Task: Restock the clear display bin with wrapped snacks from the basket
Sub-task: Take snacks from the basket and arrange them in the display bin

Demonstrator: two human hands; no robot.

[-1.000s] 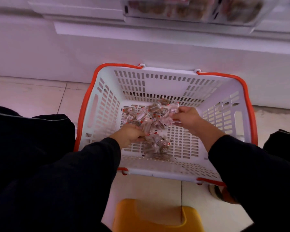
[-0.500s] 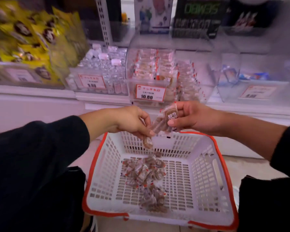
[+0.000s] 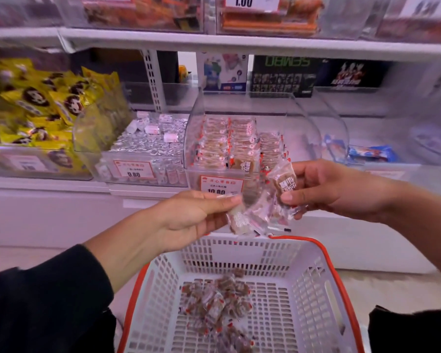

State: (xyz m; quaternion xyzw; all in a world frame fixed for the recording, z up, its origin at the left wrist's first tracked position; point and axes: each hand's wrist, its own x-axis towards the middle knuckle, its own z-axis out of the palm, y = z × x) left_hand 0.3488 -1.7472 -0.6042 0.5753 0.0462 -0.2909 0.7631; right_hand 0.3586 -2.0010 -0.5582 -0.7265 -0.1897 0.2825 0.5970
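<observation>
Change: both hands have risen from just above the basket's far rim to the level of the bin's price tag, and the snacks they carry have come up with them; the pile left in the basket lies as it did.
Left hand [image 3: 189, 217]: fingers curled and pinched shut on the lower left end of a cluster of wrapped snacks [image 3: 260, 212], thumb on top, palm turned inward.
Right hand [image 3: 326, 189]: closed on the upper right end of the same cluster, thumb pressing one brown snack with white lettering against the fingers.
Held snacks: several clear-wrapped brown pieces hang in a bunch between the two hands, some blurred; they sit in front of the bin's lower front wall, above the basket's far rim.
Clear display bin [image 3: 298, 118]: on the lower shelf, straight ahead of the hands; curved clear walls, open top, already stacked with rows of the same wrapped snacks; a red and white price tag [image 3: 220, 186] on its front edge.
Basket [image 3: 308, 271]: white slotted plastic with an orange rim, below the hands; a loose heap of snacks [image 3: 217, 304] lies on its floor toward the middle and near edge.
Neighbours on the shelf: silver-wrapped sweets [image 3: 143, 143] in the bin to the left, yellow packets [image 3: 49, 103] further left.
</observation>
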